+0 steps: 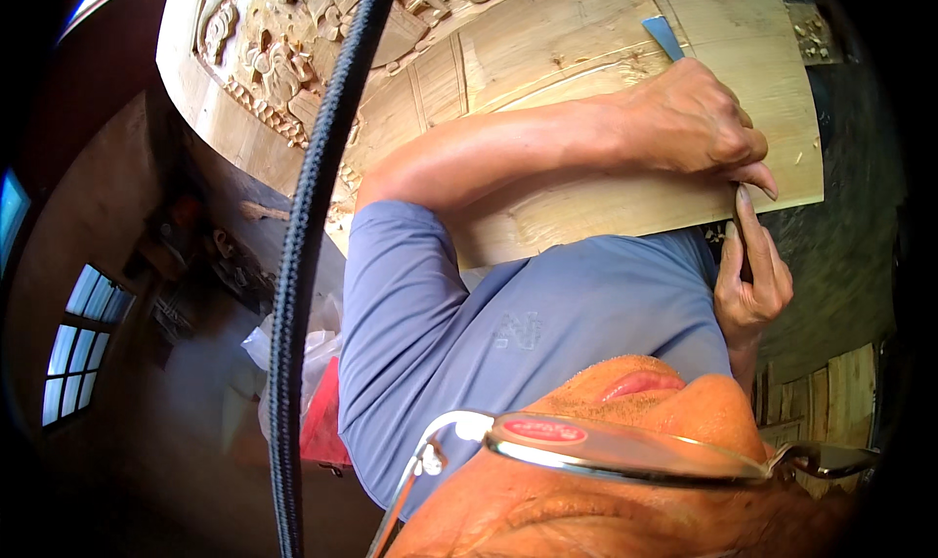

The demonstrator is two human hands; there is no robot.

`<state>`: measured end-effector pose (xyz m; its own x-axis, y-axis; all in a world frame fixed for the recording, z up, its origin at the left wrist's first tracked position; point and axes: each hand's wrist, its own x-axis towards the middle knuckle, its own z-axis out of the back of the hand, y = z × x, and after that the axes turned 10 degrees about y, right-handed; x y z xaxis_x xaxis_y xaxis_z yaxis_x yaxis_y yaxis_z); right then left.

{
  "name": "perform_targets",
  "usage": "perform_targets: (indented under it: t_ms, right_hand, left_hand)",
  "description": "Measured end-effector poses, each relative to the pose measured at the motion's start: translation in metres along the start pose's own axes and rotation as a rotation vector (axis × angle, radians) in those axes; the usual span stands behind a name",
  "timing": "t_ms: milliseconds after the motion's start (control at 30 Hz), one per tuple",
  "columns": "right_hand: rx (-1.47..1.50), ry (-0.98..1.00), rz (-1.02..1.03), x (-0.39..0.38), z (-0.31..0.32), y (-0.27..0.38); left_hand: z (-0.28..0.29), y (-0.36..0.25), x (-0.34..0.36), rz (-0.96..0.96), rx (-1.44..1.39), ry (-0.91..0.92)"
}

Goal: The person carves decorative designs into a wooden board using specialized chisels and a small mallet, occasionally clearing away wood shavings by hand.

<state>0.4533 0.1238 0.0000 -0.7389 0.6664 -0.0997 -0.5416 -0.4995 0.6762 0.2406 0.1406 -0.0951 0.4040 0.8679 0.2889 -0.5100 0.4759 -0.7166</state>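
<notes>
My left hand (705, 116) is closed in a fist round a chisel (663, 37). The chisel's flat, flared steel blade sticks out beyond the knuckles, over the pale wooden panel (787, 108). My left forearm lies across this panel. By the panel's near right edge, my right hand (754, 289) has its fingers bent up, close below the left hand. A slim brown piece shows between those fingers; whether it is the chisel's handle, I cannot tell. Raised carving (283, 69) with figures and ornament covers the panel's far left part, while its right part is mostly smooth, with shallow cut lines.
Wood chips (813, 40) lie by the panel's far right corner. A black braided cord (311, 196) runs down the view on the left. A red object (325, 416) and clear plastic (318, 353) are beside my left side. Wooden boards (831, 402) stand at lower right.
</notes>
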Motion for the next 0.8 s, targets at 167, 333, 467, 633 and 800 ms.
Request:
perform_targets:
  t_ms: [167,333,467,633,800]
  right_hand:
    - [0.028,-0.008,0.054,0.021,-0.013,-0.012]
    - [0.001,-0.017,0.058,0.014,0.0,-0.005]
    - [0.003,0.041,-0.037,-0.001,0.016,0.005]
    - [-0.007,0.037,-0.022,0.002,0.018,0.008]
    - [-0.025,0.028,0.0,0.004,0.012,0.005]
  left_hand:
    - [0.02,0.003,-0.001,0.094,0.16,-0.152]
    - [0.012,0.002,-0.001,-0.057,0.081,-0.124]
    - [0.005,-0.002,0.001,-0.112,-0.12,-0.037]
    - [0.009,-0.004,0.002,-0.095,-0.139,0.006]
    - [0.005,-0.002,0.002,-0.053,-0.042,-0.036]
